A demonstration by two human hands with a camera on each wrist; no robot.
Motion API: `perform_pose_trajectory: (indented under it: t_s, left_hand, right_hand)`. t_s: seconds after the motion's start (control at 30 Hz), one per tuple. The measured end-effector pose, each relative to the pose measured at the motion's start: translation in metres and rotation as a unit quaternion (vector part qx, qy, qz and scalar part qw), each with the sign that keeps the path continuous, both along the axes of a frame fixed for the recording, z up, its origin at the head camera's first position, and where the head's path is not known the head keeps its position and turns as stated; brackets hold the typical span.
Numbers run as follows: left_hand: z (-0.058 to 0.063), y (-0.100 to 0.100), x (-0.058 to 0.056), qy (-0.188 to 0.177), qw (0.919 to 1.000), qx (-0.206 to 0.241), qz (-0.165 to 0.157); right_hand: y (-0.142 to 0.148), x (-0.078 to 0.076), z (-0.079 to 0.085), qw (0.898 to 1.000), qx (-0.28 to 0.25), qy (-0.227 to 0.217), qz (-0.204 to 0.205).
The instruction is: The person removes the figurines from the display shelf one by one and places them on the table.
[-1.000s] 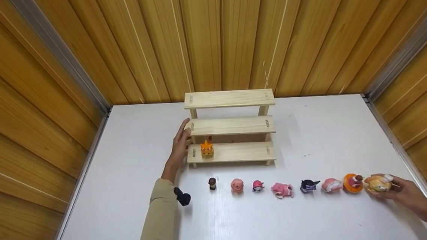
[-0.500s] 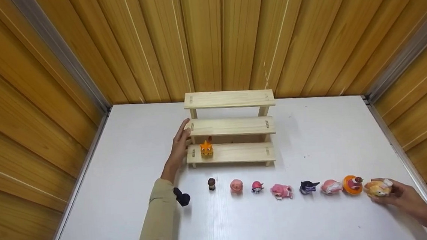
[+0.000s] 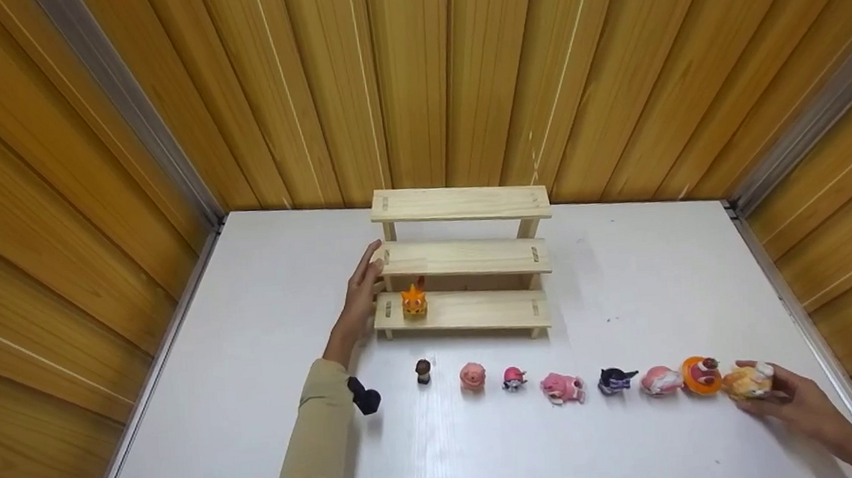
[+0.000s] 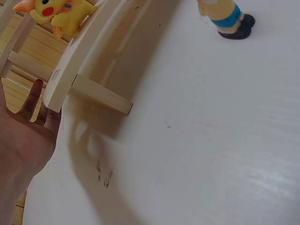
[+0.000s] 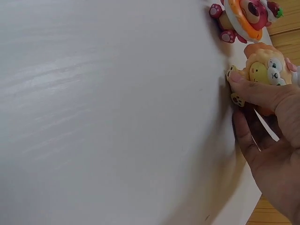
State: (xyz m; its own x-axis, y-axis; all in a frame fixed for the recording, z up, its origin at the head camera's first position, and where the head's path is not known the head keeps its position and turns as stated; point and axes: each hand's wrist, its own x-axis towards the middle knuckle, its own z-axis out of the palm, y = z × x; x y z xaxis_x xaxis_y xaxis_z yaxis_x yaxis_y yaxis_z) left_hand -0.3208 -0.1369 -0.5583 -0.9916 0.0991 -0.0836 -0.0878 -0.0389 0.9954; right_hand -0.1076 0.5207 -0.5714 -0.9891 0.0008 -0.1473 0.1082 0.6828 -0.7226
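Observation:
My right hand [image 3: 801, 400] pinches a yellow animal figurine [image 3: 749, 381] at the right end of a row of toys. In the right wrist view, my thumb lies across the front of this fluffy figurine [image 5: 267, 70], by its paws at the tabletop. A pink bear figurine in an orange ring [image 5: 246, 21] stands right beside it. My left hand [image 3: 360, 292] rests against the left side of a three-tier wooden shelf [image 3: 465, 257], its fingers reaching past the lowest plank's end in the left wrist view. An orange-yellow figurine [image 3: 414, 302] sits at the left on the lowest tier.
Along the white table [image 3: 661, 282] the row continues leftward with a pink-white figurine [image 3: 661, 381], a black-purple one [image 3: 616, 381], several more pink ones and a small brown-haired figure [image 3: 423, 372]. Wood-patterned walls [image 3: 414, 75] enclose the table. A black device [image 3: 364, 397] sits at my left wrist.
My right hand, still on the yellow figurine, has edged slightly left towards the orange-ringed bear. The whole head view has shifted a little. My left hand keeps its place at the shelf.

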Motion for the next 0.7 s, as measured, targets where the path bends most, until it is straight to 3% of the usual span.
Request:
perform_pose_trajectory:
  t_s: [0.27,0.43,0.6,0.7]
  left_hand:
    - [-0.003,-0.001,-0.002,0.008,0.9998,0.016,-0.005]
    - [-0.005,0.0,0.0,-0.008,0.9997,0.021,-0.009]
    - [-0.002,-0.001,-0.001,-0.016,0.9998,0.013,-0.006]
    - [-0.001,-0.002,-0.001,-0.018,0.9997,0.014,-0.001]
  right_hand:
    - [0.002,0.002,0.0,1.0,0.012,0.014,-0.008]
    - [0.004,0.008,-0.002,1.0,0.0,0.005,-0.017]
    - [0.018,0.005,0.013,0.998,0.025,-0.052,0.021]
    - [0.032,0.0,0.024,0.997,-0.003,-0.035,0.075]
